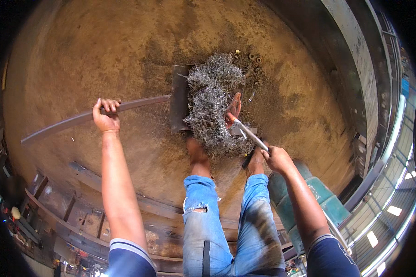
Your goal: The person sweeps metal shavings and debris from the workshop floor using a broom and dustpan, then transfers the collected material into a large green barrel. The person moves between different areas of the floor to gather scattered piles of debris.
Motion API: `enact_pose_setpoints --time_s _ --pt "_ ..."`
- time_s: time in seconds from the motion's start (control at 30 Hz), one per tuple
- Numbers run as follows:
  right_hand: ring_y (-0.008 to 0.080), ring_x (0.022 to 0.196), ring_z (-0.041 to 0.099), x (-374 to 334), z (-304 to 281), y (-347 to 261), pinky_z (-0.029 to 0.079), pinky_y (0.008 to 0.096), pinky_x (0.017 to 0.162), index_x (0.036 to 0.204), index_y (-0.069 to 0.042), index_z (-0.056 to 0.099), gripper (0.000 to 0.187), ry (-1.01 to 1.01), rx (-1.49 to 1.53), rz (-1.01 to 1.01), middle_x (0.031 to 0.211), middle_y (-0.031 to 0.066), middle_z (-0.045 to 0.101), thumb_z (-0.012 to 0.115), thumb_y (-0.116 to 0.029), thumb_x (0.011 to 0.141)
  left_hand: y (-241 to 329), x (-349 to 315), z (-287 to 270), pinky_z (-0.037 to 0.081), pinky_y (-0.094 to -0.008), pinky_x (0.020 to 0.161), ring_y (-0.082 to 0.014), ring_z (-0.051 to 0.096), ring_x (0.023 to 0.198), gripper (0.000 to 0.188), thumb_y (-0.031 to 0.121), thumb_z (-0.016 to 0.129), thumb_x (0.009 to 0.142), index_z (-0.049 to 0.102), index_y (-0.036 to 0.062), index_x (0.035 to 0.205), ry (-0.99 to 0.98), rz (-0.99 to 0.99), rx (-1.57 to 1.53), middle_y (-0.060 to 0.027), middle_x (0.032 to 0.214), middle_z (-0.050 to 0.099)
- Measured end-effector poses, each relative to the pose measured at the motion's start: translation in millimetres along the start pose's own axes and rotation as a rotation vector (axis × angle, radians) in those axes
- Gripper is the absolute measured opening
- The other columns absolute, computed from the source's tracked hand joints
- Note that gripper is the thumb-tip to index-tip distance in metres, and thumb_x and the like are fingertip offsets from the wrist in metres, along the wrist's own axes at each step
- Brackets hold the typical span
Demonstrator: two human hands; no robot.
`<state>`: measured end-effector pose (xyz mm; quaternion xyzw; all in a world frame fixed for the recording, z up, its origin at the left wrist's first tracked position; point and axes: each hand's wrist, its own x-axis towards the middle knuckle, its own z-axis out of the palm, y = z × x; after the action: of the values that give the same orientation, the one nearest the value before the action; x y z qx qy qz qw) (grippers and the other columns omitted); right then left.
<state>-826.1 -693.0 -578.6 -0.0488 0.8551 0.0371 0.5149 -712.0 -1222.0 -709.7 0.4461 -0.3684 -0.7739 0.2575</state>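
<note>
My left hand (pixel 107 115) is closed round a long flat metal handle (pixel 64 123). At its right end the handle meets a dark sheet-metal scoop (pixel 178 111) on the ground. A grey, tangled heap of metal shavings (pixel 210 106) lies against and partly over the scoop, hiding much of it. My right hand (pixel 278 159) grips a pale rod (pixel 252 133). The rod's far end bears an orange-red head (pixel 234 107), which rests at the right side of the shavings; its exact kind is unclear.
Just below the heap are my feet (pixel 198 154). A green drum (pixel 323 194) lies by my right arm. Small metal rings (pixel 258 60) sit beyond the heap. Long metal beams (pixel 78 217) run behind me, and a large curved steel piece (pixel 360 60) stands at right.
</note>
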Motion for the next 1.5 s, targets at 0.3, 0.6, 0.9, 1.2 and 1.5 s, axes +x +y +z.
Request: enact_pose_setpoints --time_s 0.3,0.6,0.9,1.2,1.5 --pt "0.0472 0.088 0.065 -28 38 26 0.050 0.0555 0.080 0.096 0.001 0.065 0.039 0.119 0.110 0.066 0.090 0.0298 0.067 0.059 -0.037 0.095 -14 -49 59 0.042 -0.0348 0.066 -0.0170 0.040 0.052 0.024 0.018 0.050 0.081 0.038 0.0139 0.060 0.032 0.045 -0.124 -0.0017 0.055 0.038" --pt "0.0461 0.087 0.066 14 114 77 0.051 0.0537 0.078 0.093 0.000 0.066 0.043 0.167 0.388 0.025 0.089 0.0278 0.068 0.061 -0.043 0.094 -32 -157 213 0.039 -0.0285 0.059 -0.0119 0.042 0.057 0.018 0.006 0.052 0.081 0.045 0.0077 0.064 -0.012 0.324 0.229 -0.0019 0.061 0.044" --pt "0.0436 0.088 0.066 32 125 102 0.051 0.0523 0.078 0.096 -0.002 0.067 0.041 0.076 0.538 -0.098 0.089 0.0249 0.069 0.058 -0.042 0.097 -28 -215 248 0.038 -0.0303 0.059 -0.0134 0.038 0.057 0.021 0.009 0.049 0.083 0.040 0.0101 0.063 -0.157 0.512 0.365 -0.0019 0.060 0.039" --pt "0.0453 0.082 0.066 -11 123 156 0.051 0.0541 0.074 0.090 -0.002 0.066 0.041 0.160 0.625 -0.162 0.080 0.0259 0.066 0.059 -0.041 0.096 -1 -287 308 0.035 -0.0286 0.056 -0.0115 0.035 0.053 0.020 0.008 0.049 0.080 0.041 0.0098 0.062 -0.174 0.594 0.294 -0.0008 0.056 0.036" --pt "0.0452 0.082 0.067 -145 91 240 0.052 0.0535 0.075 0.088 0.002 0.067 0.045 0.186 0.715 -0.216 0.084 0.0299 0.067 0.059 -0.042 0.095 59 -413 403 0.035 -0.0277 0.052 -0.0121 0.036 0.053 0.022 0.004 0.047 0.077 0.038 0.0089 0.057 -0.319 0.582 0.264 -0.0012 0.056 0.035"
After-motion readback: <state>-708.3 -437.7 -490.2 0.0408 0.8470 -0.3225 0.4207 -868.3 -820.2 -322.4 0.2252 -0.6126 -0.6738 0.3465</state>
